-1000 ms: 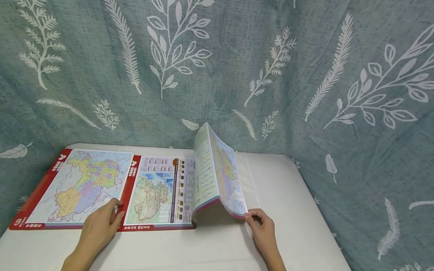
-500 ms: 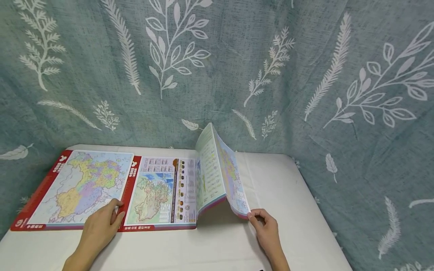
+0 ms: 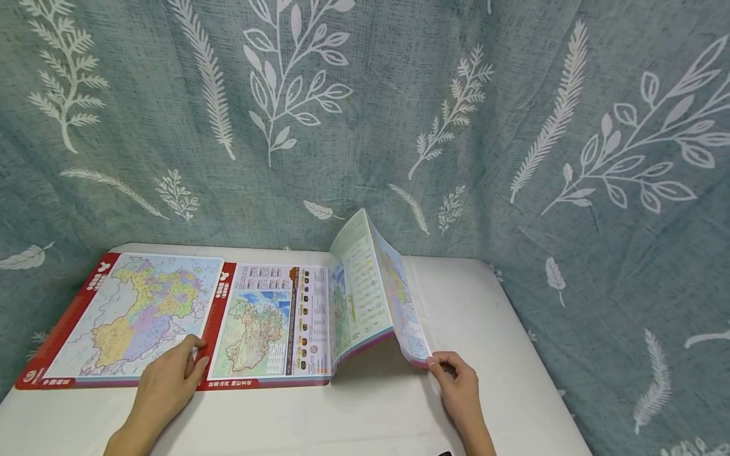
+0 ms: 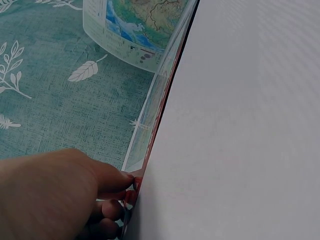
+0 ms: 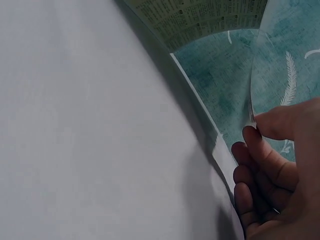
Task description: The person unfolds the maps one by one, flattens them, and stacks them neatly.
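With fingers loosely bent, the left hand (image 3: 168, 373) rests on the red band (image 3: 214, 316) between two flat panels of the map (image 3: 256, 335) on the worktop (image 3: 256, 421); we see the right hand (image 3: 458, 383) pinching the near corner of its tented right end.

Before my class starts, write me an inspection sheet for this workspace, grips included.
Surface: white table, faint creases visible.
Materials: left map lies flat; folding map, to its right, has its left panel flat and its right part raised in a ridge.
Clutter: small dark object cut off at the head view's bottom edge; cannot tell what.
Left grip: fingers rest where the maps meet.
Right grip: pinches the folding map's lower right corner.
Cables: nothing seen.
Surroundings: blue-green curtain with white leaf patterns.
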`<act>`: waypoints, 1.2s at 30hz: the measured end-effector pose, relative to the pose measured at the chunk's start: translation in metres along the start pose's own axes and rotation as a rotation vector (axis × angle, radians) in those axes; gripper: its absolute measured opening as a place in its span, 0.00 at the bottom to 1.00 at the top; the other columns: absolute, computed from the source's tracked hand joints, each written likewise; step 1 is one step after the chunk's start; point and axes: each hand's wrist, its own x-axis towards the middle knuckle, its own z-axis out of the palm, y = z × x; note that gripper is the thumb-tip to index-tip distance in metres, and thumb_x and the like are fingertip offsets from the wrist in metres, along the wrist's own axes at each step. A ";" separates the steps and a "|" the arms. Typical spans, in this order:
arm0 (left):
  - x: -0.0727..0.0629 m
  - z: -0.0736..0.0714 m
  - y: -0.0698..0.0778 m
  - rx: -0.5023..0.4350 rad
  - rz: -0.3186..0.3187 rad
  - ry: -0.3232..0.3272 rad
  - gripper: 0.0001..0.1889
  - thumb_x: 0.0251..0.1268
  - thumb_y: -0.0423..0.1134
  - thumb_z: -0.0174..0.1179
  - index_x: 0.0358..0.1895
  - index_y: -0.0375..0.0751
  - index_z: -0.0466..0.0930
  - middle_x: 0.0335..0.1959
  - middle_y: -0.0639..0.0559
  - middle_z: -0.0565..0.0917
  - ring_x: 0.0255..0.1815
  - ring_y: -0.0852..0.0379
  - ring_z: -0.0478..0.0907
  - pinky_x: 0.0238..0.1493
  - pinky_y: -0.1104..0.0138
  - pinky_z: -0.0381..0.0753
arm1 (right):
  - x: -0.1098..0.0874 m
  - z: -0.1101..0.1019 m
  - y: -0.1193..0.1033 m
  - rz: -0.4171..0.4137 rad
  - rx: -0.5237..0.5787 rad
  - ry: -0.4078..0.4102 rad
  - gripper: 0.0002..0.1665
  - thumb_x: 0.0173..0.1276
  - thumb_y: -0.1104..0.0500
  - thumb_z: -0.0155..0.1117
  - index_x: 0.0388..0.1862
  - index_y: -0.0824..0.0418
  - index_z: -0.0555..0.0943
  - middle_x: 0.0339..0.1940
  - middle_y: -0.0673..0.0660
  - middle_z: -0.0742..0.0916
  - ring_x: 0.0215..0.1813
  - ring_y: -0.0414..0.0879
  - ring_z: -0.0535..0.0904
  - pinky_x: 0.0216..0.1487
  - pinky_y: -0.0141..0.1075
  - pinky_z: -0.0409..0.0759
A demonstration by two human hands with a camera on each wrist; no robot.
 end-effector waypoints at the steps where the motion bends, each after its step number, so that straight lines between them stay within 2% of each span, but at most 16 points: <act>1: 0.000 0.000 0.000 0.001 -0.002 -0.002 0.12 0.62 0.33 0.72 0.47 0.40 0.83 0.17 0.62 0.64 0.18 0.66 0.55 0.21 0.68 0.55 | 0.000 -0.001 0.001 0.007 -0.004 0.004 0.07 0.73 0.60 0.72 0.42 0.64 0.87 0.44 0.58 0.90 0.45 0.38 0.82 0.50 0.24 0.77; 8: 0.000 0.001 -0.001 0.003 0.000 0.002 0.12 0.62 0.33 0.73 0.47 0.41 0.82 0.17 0.63 0.64 0.18 0.67 0.54 0.21 0.68 0.55 | 0.004 -0.010 0.005 0.039 -0.062 0.052 0.09 0.74 0.58 0.71 0.44 0.64 0.87 0.46 0.59 0.90 0.45 0.37 0.81 0.49 0.22 0.76; 16: -0.001 0.002 -0.001 0.000 0.012 0.022 0.12 0.62 0.33 0.73 0.47 0.41 0.83 0.17 0.63 0.63 0.18 0.68 0.53 0.21 0.68 0.54 | 0.006 -0.019 0.010 0.050 -0.121 0.111 0.07 0.75 0.61 0.70 0.44 0.65 0.88 0.46 0.61 0.90 0.43 0.34 0.81 0.44 0.20 0.76; 26: 0.000 0.001 -0.001 0.002 0.001 0.003 0.12 0.62 0.33 0.73 0.47 0.41 0.82 0.17 0.63 0.64 0.18 0.67 0.54 0.22 0.68 0.55 | 0.006 -0.025 0.016 0.088 -0.103 0.139 0.10 0.77 0.60 0.67 0.46 0.67 0.87 0.46 0.63 0.89 0.40 0.33 0.81 0.41 0.21 0.78; 32: 0.000 0.001 -0.001 0.006 -0.005 -0.003 0.13 0.62 0.33 0.73 0.47 0.41 0.82 0.17 0.62 0.64 0.18 0.67 0.55 0.22 0.68 0.55 | 0.006 -0.027 0.017 0.073 -0.183 0.207 0.09 0.77 0.61 0.67 0.45 0.67 0.87 0.44 0.64 0.90 0.38 0.33 0.81 0.37 0.19 0.77; 36: 0.000 0.001 -0.001 0.007 -0.004 0.001 0.13 0.62 0.33 0.73 0.47 0.40 0.82 0.17 0.63 0.64 0.18 0.67 0.54 0.21 0.68 0.54 | 0.007 -0.029 0.018 0.052 -0.179 0.231 0.08 0.76 0.62 0.68 0.43 0.68 0.87 0.41 0.64 0.90 0.34 0.33 0.79 0.33 0.22 0.76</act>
